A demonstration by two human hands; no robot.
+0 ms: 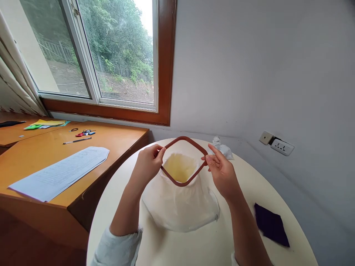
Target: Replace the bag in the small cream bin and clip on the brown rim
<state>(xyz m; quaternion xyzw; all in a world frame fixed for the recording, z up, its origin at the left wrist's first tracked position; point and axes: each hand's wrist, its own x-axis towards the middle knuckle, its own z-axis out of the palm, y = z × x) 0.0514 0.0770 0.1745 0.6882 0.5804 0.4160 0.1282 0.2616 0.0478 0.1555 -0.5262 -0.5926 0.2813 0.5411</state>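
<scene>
A brown ring, square with rounded corners, is held up level with the mouth of a small bin. My left hand pinches its left corner between thumb and fingers. At the right corner, my right hand grips it between thumb and fingers, with the index finger stretched out. Below and behind the ring stands the bin, draped in a white plastic bag whose edge hangs loosely round the outside. The pale yellow inside of the bin shows through the ring. Whether the ring touches the bag, I cannot tell.
A round cream table carries the bin, a crumpled white plastic bag at the back and a dark purple cloth at the right. On the wooden desk lie papers, a pen and keys.
</scene>
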